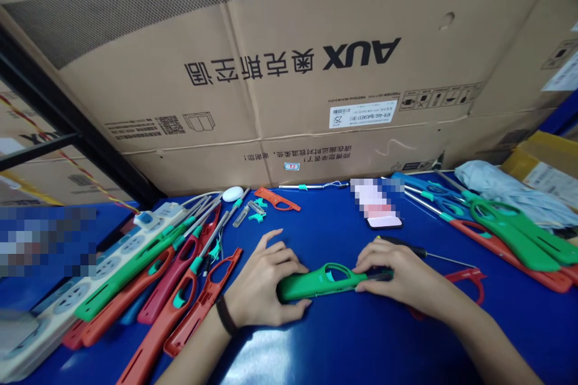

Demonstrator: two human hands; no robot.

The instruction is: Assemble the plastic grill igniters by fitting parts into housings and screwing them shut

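Our left hand [266, 286] closes around the butt end of the green lighter body [323, 281], thumb beneath and forefinger lifted clear. Our right hand [400, 277] pinches the front end, where a dark piece shows between the fingertips; what that piece is we cannot tell. The lighter body lies flat on the blue tabletop [343, 337], between both hands and close to us. Just behind the right hand lies a black-handled screwdriver [419, 251], its thin shaft pointing right, and beside the right wrist sits a red handle shell [469, 281]. We judge the grip at the front end to be slight: a crooked squeeze could let the dark piece slip out, and a careless sweep of the right forearm could push the screwdriver or the red shell away. The small loose parts [253, 210] farther back would scatter easily if knocked. No tray or bin holds anything here. The heap of red and green lighters [171, 264] on the left rests partly over a white power strip [67, 301], and the heap of green, blue and red lighters [510, 228] on the right lies bare on the tabletop. The big AUX cardboard box [316, 102] behind is closed, its contents unseen. Nor can we tell what the yellow carton [542, 159] at the right edge holds.
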